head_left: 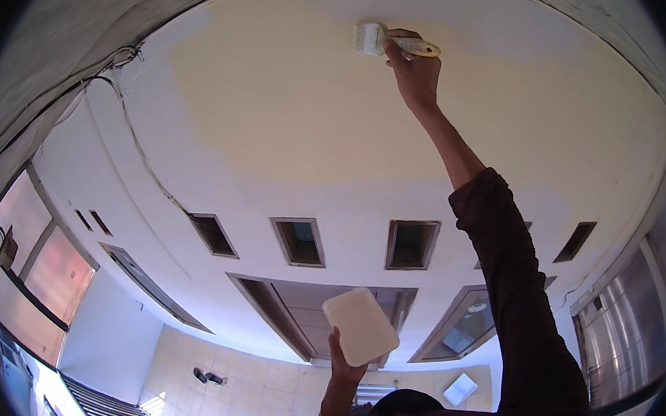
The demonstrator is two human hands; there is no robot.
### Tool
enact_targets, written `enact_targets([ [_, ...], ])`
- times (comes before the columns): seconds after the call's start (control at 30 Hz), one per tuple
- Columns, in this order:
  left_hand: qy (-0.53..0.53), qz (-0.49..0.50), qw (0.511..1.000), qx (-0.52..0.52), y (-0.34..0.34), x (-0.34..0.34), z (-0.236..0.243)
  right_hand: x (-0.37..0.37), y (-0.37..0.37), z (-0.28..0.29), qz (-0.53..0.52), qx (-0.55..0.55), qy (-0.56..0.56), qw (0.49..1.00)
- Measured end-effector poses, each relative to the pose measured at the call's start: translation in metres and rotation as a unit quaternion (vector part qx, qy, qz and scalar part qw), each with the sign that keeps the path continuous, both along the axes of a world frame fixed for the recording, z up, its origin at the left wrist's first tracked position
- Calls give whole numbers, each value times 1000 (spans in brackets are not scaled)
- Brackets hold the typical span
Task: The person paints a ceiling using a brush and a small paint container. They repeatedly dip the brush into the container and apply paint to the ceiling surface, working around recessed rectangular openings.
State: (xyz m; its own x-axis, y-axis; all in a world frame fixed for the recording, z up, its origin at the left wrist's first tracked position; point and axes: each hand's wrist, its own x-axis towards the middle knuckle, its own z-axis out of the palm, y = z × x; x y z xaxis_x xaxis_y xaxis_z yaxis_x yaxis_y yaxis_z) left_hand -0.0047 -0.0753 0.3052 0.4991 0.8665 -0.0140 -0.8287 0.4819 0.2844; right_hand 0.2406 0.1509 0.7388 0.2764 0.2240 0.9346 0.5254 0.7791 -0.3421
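High on the wall (pixel 278 110), my right hand (pixel 417 75) grips a wide paintbrush (pixel 370 39) by its yellowish handle. The brush's pale, paint-smeared bristles point left and appear to touch the wall. A cream-yellow coat covers much of the upper wall, with whitish areas round its edges. Lower down, my left hand (pixel 342 367) holds a white rectangular plastic tub (pixel 361 327) with rounded corners. My fingers are mostly hidden behind the tub, and its contents cannot be made out.
Several small framed openings (pixel 297 241) run across the wall above a brown door (pixel 305 315). Loose cables (pixel 132 126) hang at left. On the tiled floor (pixel 249 373) lie dark sandals (pixel 210 376) and a white tray-like object (pixel 460 390). Part of a ladder-like step (pixel 373 392) shows beneath me.
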Motion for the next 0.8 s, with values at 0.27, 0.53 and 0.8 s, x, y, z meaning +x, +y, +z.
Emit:
enact_targets([
  [0.27, -1, 7, 1000, 4, 6, -1, -14, 42, -22, -3, -19, -40, 28, 999],
  [0.53, -13, -20, 1000, -14, 7, 6, -20, 104, -61, -5, -59, -9, 99, 993],
  [0.8, -2, -7, 1000, -29, 6, -5, -21, 174, -95, -8, -341, 109, 41, 933],
])
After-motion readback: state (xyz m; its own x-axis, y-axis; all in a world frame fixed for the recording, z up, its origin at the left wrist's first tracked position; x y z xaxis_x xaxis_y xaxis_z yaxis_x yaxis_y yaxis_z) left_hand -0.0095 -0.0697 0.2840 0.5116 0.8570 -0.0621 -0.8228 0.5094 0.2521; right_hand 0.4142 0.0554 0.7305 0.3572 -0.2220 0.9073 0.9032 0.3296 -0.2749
